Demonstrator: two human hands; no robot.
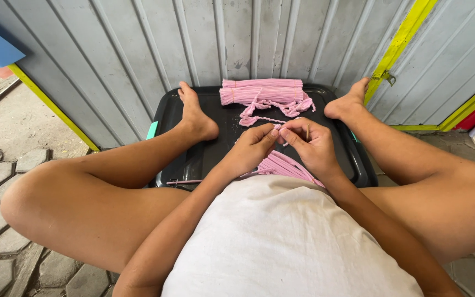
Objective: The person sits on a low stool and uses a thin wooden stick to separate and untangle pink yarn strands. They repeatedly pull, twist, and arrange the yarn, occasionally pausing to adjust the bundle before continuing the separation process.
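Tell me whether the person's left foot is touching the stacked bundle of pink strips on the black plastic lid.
Apart. The head view shows bare black plastic lid between the left foot and the stacked bundle of pink strips.

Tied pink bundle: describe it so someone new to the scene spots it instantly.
Find the black plastic lid on the ground against the grey corrugated wall. The tied pink bundle lies at its far edge, between the person's feet. Unlike the loose pink strands by the hands, it is a neat, flat, bound stack.
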